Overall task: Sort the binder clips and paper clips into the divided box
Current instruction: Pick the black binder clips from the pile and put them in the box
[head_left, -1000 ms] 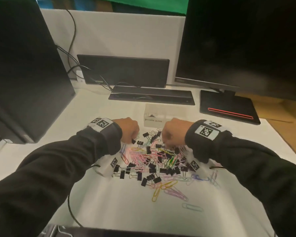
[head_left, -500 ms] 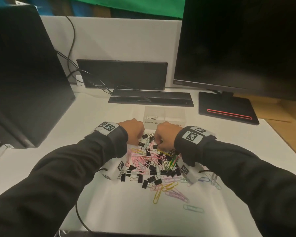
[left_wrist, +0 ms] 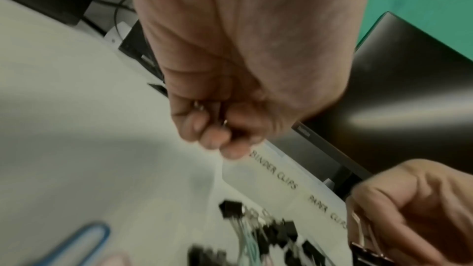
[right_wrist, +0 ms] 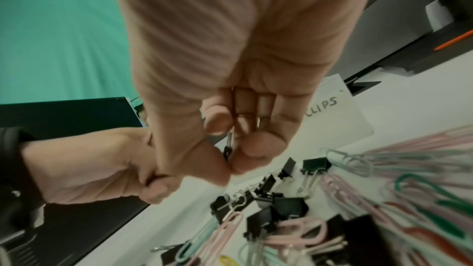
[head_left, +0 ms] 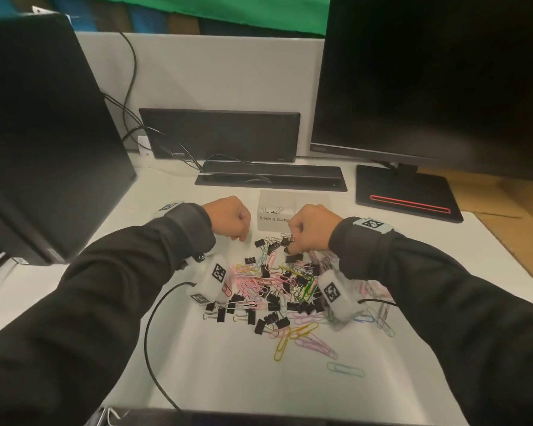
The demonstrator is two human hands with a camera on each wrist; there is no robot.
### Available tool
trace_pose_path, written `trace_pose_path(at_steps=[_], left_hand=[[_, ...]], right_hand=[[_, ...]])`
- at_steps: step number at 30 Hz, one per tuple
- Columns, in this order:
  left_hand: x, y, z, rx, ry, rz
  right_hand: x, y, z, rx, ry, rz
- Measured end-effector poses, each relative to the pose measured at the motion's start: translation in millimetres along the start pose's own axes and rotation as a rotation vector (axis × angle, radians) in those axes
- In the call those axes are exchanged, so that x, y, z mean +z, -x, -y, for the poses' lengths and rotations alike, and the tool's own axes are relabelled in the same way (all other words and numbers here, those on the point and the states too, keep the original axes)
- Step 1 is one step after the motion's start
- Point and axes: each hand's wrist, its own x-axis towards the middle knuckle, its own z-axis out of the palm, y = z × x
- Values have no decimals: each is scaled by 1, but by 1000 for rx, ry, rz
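White is the desk (head_left: 74, 290), and on it the person works between two dark monitors (head_left: 437, 75); a black keyboard (head_left: 271, 179) and a flat black base with a red line (head_left: 406, 200) lie behind the divided box (head_left: 277, 221). The box stands at the far edge of the heap, with the labels "BINDER CLIPS" and "PAPER CLIPS" on its near wall; a few metal clips already lie in its left compartment. A black cable (head_left: 154, 333) curves near the left arm.

The left hand (head_left: 228, 218) is over the desk just left of the box, fingers curled into a fist; the left wrist view shows small metal parts between them, but what they are I cannot tell. The right hand (head_left: 313, 229) is just in front of the box; its thumb and forefinger pinch a black binder clip (right_wrist: 228, 147) by the wire handle.

The heap of binder clips (head_left: 274, 305) and coloured paper clips (head_left: 250, 282) lies between the wrists. They overlap too much to be counted. One pale green paper clip (head_left: 345, 368) lies apart, nearest to the person.
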Motion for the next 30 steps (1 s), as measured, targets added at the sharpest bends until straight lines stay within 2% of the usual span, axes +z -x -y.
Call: trace_pose_path(at_steps=[2, 5, 7, 11, 15, 19, 24, 30], left_hand=[[6, -4, -4, -48, 51, -34], [17, -5, -12, -7, -38, -48], [24, -2, -12, 50, -103, -70], [39, -2, -9, 133, -209, -17], [42, -4, -8, 132, -189, -103], [42, -6, -3, 57, -176, -85], [38, -4, 1, 68, -176, -83], [31, 2, 5, 92, -145, -152]], right_hand=[[-1, 1, -4, 2, -15, 54], [0, 1, -11, -13, -143, 142], [0, -2, -15, -29, -162, 121], [-1, -5, -14, 0, -154, 55], [7, -13, -6, -44, -50, -4], [22, -22, 10, -173, 159, -44], [32, -31, 20, -194, 297, 15], [29, -29, 25, -177, 316, 79]])
